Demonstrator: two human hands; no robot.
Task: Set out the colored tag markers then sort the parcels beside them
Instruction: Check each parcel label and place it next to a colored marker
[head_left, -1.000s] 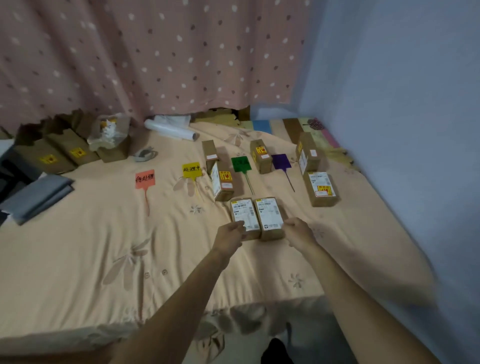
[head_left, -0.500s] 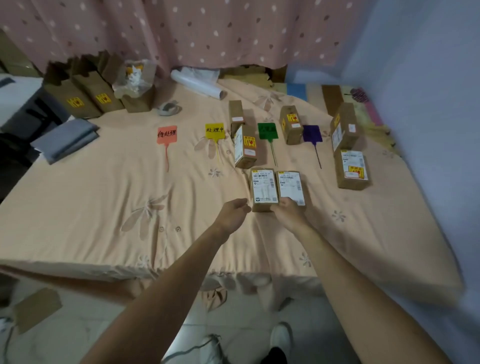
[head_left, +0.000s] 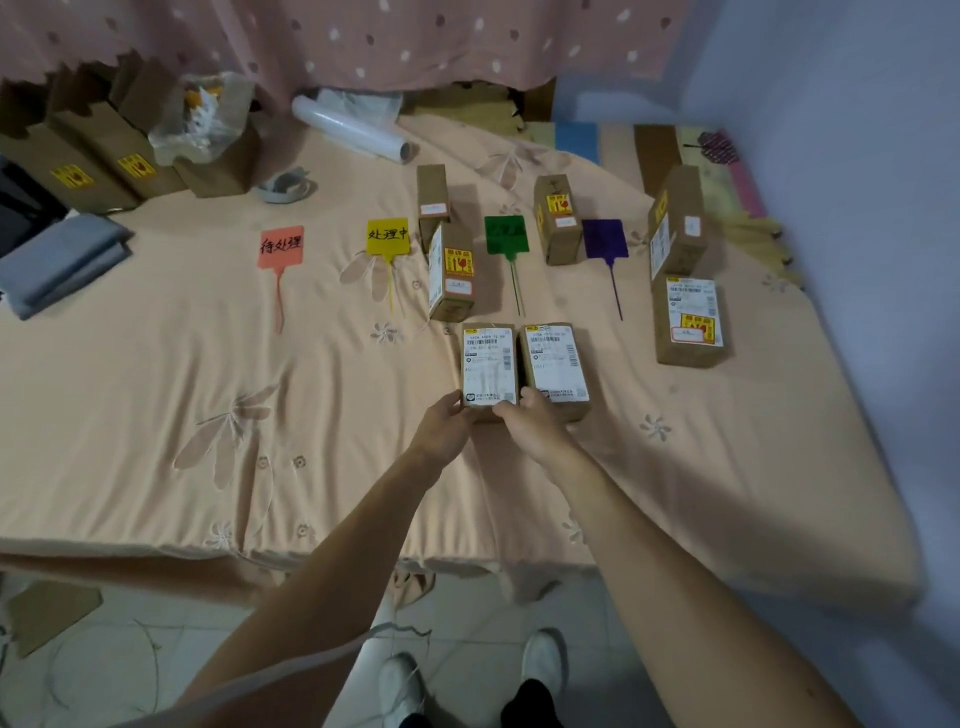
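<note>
Four tag markers lie in a row on the bed: red (head_left: 280, 247), yellow (head_left: 388, 236), green (head_left: 505, 235) and purple (head_left: 604, 239). Two brown parcels (head_left: 432, 200) (head_left: 452, 270) stand between yellow and green. One parcel (head_left: 557, 218) stands between green and purple. Two more (head_left: 675, 223) (head_left: 688, 319) sit right of purple. Below the green tag lie two white-labelled parcels side by side, left (head_left: 490, 364) and right (head_left: 555, 364). My left hand (head_left: 444, 426) grips the left parcel's near left corner. My right hand (head_left: 524, 421) holds its near right corner, touching the right parcel.
Tall cardboard boxes (head_left: 78, 166) and a plastic bag stand at the back left. A clear film roll (head_left: 348, 130) and a tape roll (head_left: 285, 184) lie behind the tags. Folded grey cloth (head_left: 57, 260) is at the left edge. A wall borders the right side.
My right hand has shifted from the right labelled parcel to the near end of the left one. My left hand came off and returned to it. The view has tilted down.
</note>
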